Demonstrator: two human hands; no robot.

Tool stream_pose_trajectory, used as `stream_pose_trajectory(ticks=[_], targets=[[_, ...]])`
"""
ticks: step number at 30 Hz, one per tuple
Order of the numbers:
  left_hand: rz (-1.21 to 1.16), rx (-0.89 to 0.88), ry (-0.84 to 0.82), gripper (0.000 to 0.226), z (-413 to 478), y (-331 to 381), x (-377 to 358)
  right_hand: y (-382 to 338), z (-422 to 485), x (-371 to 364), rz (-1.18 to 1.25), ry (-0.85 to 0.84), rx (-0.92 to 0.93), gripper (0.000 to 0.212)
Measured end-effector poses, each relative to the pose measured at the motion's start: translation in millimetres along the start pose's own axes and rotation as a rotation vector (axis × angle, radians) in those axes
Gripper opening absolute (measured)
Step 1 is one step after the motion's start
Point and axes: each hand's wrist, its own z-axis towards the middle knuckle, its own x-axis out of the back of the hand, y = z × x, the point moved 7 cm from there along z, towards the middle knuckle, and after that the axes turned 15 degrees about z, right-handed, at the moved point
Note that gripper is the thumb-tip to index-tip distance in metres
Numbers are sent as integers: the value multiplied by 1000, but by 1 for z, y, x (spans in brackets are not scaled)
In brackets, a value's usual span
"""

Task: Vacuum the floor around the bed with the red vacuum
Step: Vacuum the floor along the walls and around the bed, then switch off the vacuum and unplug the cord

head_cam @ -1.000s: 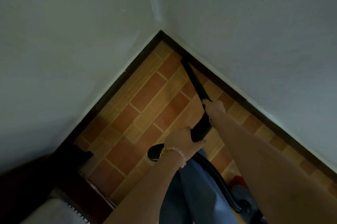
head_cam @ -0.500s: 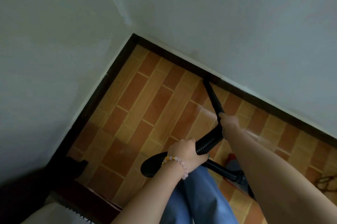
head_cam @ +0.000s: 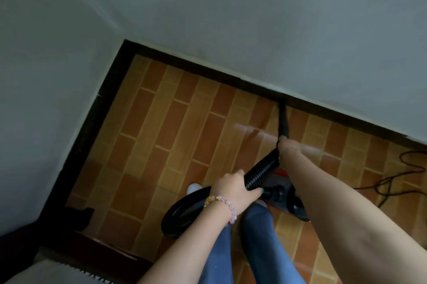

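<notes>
**Nozzle tip at the skirting, ahead of the right hand**

The black nozzle [head_cam: 283, 119] ran straight away from the right hand [head_cam: 287, 147], its tip touching the dark skirting [head_cam: 208, 73]. That hand was nearer, arm outstretched, closed around the nozzle's base. The left hand [head_cam: 233, 187], wrist bent, clasped the ribbed hose [head_cam: 261, 172] behind. The red vacuum [head_cam: 280, 191] sat on the floor [head_cam: 166, 145] below both arms.

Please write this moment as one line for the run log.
left hand: grips hose | right hand: grips nozzle | nozzle tip: at baseboard | red vacuum: on floor behind arms
</notes>
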Motion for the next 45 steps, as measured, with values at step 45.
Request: stream_pose_trajectory(ticks=[45], targets=[[441, -275, 163, 24, -49, 261, -14, 144, -54, 313, 599, -71, -181, 28]])
